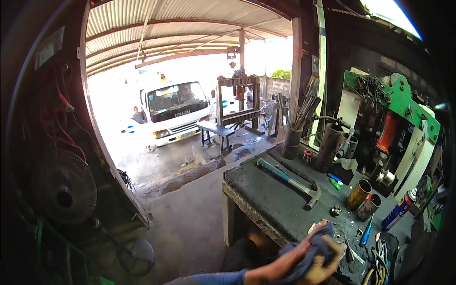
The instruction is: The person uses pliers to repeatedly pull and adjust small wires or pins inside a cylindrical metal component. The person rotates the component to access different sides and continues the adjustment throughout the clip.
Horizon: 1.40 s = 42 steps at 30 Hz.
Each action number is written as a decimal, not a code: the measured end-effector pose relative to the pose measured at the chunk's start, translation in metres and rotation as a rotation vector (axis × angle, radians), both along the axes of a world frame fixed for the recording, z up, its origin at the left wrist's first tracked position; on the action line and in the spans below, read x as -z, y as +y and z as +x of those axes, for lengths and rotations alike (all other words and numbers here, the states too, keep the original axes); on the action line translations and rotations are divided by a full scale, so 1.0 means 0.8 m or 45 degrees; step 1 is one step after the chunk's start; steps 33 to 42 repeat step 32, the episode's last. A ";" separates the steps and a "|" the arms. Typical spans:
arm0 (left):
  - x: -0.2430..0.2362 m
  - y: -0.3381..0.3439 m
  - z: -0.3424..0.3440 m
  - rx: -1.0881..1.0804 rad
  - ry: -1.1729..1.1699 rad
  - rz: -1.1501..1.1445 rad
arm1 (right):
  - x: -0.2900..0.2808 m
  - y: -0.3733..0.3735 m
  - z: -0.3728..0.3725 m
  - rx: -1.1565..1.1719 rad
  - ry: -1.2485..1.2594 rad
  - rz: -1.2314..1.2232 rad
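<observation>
Both my hands are close together over the near edge of the dark workbench [247, 178], wrapped in a dark blue cloth [314, 252]. My left hand [298, 252], reaching in from a blue sleeve, is closed on the cloth with its fingertips toward the bench. My right hand [327, 267] presses the cloth from the other side, fingers curled. Whether anything lies inside the cloth is hidden. Just beyond my hands sit a small round metal part [336, 209] and a clear round piece [338, 235]. A blue screwdriver [366, 233] lies to the right.
A claw hammer [289, 181] lies across the bench. Two metal tubes [359, 194], a spray can [399, 209] and pliers [378, 266] are on the right. Behind them stands a green press frame [413, 107]. A fan [65, 192] is at left; a white truck [175, 111] stands outside.
</observation>
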<state>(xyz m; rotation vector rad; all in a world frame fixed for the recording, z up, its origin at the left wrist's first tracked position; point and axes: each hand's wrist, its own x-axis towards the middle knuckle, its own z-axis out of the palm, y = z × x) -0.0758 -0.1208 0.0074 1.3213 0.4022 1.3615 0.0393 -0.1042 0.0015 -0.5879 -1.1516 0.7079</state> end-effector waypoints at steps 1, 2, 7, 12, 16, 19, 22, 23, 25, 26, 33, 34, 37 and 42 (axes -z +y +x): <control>0.015 -0.001 0.009 -0.009 0.030 0.022 | -0.018 0.015 0.018 -0.028 0.097 0.034; 0.028 -0.013 0.010 -0.066 0.090 0.012 | -0.050 -0.001 -0.004 0.092 0.144 -0.145; -0.040 0.014 -0.002 0.016 -0.121 0.038 | 0.006 -0.075 -0.028 -0.159 0.053 -0.272; 0.064 -0.015 0.028 -0.219 0.446 0.412 | -0.026 -0.014 0.023 0.061 0.031 -0.142; 0.012 0.021 -0.007 0.470 0.404 0.405 | 0.026 -0.020 0.030 -0.310 -0.030 -0.034; 0.038 0.095 -0.049 1.193 0.670 0.463 | 0.086 -0.028 0.026 -0.500 0.138 -0.239; 0.072 0.016 -0.008 0.755 0.226 0.146 | 0.033 0.021 0.016 0.235 -0.337 0.153; 0.039 -0.050 0.022 -0.041 0.246 0.129 | 0.043 0.045 0.024 0.258 -0.166 0.039; 0.055 -0.071 0.007 -0.222 0.763 0.309 | 0.016 0.045 0.027 -0.273 0.188 -0.376; 0.061 -0.071 -0.008 -0.293 1.122 0.410 | 0.007 0.067 0.029 -0.516 0.237 -0.659; 0.081 -0.035 -0.048 -0.904 0.975 0.254 | 0.006 -0.046 -0.015 -0.650 -0.176 -0.344; 0.081 -0.035 -0.048 -0.904 0.975 0.254 | 0.006 -0.046 -0.015 -0.650 -0.176 -0.344; 0.081 -0.035 -0.048 -0.904 0.975 0.254 | 0.006 -0.046 -0.015 -0.650 -0.176 -0.344; 0.081 -0.035 -0.048 -0.904 0.975 0.254 | 0.006 -0.046 -0.015 -0.650 -0.176 -0.344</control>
